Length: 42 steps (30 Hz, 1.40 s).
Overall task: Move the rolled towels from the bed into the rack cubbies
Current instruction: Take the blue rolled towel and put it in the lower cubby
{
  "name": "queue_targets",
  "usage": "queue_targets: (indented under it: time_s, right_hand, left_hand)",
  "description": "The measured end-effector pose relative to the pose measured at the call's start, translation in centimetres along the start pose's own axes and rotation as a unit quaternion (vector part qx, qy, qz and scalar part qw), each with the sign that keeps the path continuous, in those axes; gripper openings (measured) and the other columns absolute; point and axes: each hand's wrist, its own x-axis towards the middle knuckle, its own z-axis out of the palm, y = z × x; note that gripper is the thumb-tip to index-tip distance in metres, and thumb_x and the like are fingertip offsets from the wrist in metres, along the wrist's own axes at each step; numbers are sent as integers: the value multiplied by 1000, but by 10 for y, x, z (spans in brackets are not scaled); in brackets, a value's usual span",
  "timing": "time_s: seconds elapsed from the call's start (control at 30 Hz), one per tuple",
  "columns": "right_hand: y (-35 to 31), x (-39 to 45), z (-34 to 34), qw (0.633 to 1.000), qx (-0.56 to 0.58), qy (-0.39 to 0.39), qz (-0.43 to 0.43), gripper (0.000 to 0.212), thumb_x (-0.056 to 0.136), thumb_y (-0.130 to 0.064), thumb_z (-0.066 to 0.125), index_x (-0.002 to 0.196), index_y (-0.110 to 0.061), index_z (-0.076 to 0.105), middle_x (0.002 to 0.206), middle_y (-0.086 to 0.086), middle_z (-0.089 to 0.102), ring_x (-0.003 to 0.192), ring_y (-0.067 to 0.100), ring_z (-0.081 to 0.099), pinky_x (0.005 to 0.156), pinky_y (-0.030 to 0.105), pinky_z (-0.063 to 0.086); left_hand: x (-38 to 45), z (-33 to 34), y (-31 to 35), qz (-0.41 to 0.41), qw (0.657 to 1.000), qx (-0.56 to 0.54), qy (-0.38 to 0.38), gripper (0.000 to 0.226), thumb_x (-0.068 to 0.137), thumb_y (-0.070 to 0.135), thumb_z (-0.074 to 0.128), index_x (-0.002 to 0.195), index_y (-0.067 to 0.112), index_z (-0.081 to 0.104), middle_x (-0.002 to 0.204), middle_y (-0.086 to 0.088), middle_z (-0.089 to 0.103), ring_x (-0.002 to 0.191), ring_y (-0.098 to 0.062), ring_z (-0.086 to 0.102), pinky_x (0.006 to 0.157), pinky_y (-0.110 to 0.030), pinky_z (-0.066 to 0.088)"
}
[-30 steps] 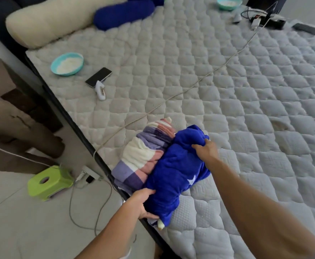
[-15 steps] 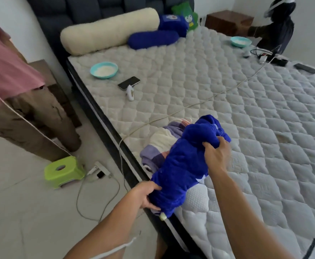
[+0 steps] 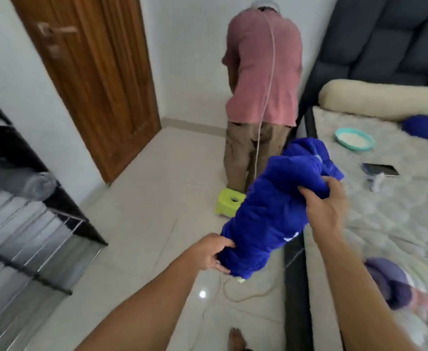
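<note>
Left hand (image 3: 211, 254) and right hand (image 3: 325, 206) clamp opposite ends of the blue towel (image 3: 276, 206), keeping it rolled, rack (image 3: 38, 224) at left.

My two forearms are bare, no sleeves, no watch or rings on my left hand (image 3: 209, 254) or my right hand (image 3: 325, 206). My bare foot (image 3: 236, 338) shows below, unshod.
</note>
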Motion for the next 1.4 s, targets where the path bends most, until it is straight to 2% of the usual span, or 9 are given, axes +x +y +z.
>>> queue_targets:
  time_s: [0.13, 0.23, 0.5, 0.67, 0.8, 1.03, 1.27, 1.33, 1.4]
  right_hand:
    - [-55, -7, 110, 984, 30, -150, -92, 21, 74, -13, 74, 88, -19, 59, 95, -2, 58, 86, 10, 51, 76, 6, 38]
    - [-89, -19, 197, 949, 44, -263, -171, 24, 73, -8, 74, 84, -21, 57, 94, -3, 57, 82, 2, 46, 73, -4, 32]
    - [-160, -69, 426, 788, 67, -515, -331, 20, 71, -8, 75, 81, -18, 60, 93, -1, 56, 84, 16, 53, 79, 20, 41]
    - [-197, -132, 524, 678, 67, -630, -373, 18, 77, -14, 71, 83, -21, 56, 96, -4, 54, 89, 12, 50, 78, 5, 32]
    - [-207, -187, 590, 625, 44, -687, -370, 18, 81, -18, 69, 96, -16, 61, 106, 1, 55, 97, 17, 52, 88, 21, 36]
    - [-211, -263, 693, 621, -30, -699, -354, 34, 83, -17, 68, 114, -6, 61, 128, 15, 50, 115, 29, 52, 101, 28, 35]
    - [-233, -313, 797, 634, -28, -699, -329, 41, 79, -24, 69, 113, -2, 62, 115, 25, 62, 109, 38, 57, 94, 40, 46]
    - [-237, -325, 818, 651, -12, -692, -312, 27, 86, -13, 65, 108, 2, 62, 109, 25, 64, 108, 29, 60, 95, 33, 46]
    - [-242, -332, 832, 628, -41, -716, -301, 13, 94, -4, 51, 101, 1, 61, 100, 23, 62, 101, 11, 62, 86, 15, 39]
  left_hand:
    - [-7, -96, -5, 23, 993, -97, 67, 40, 88, 6, 57, 128, 8, 54, 125, -11, 60, 112, -27, 59, 93, -54, 52]
    - [-8, -160, -8, 32, 975, -170, 141, 35, 88, 5, 55, 123, 10, 54, 120, -10, 60, 109, -26, 60, 92, -51, 53]
    - [3, -305, -9, 34, 849, -415, 326, 42, 87, -2, 46, 126, 13, 46, 136, -14, 50, 116, -33, 55, 80, -45, 56]
    - [-9, -357, -24, 19, 777, -504, 377, 38, 86, 0, 46, 122, 10, 49, 129, -14, 55, 114, -33, 57, 83, -46, 56]
    - [-14, -393, -46, -3, 733, -552, 398, 39, 85, 3, 51, 123, 10, 48, 122, -13, 59, 107, -31, 59, 81, -44, 55]
    - [-15, -478, -70, 4, 691, -602, 399, 38, 85, -2, 53, 121, 8, 49, 106, -13, 59, 90, -28, 58, 83, -46, 52]
    - [-23, -571, -69, 38, 681, -611, 401, 45, 88, 0, 53, 132, 9, 48, 123, -14, 58, 107, -33, 58, 87, -48, 53]
    - [-25, -593, -65, 63, 674, -613, 407, 46, 87, 0, 54, 132, 10, 49, 124, -14, 61, 111, -34, 60, 88, -49, 54]
    - [-27, -609, -57, 86, 668, -619, 404, 42, 88, 0, 52, 128, 13, 50, 113, -10, 64, 103, -30, 62, 82, -47, 56]
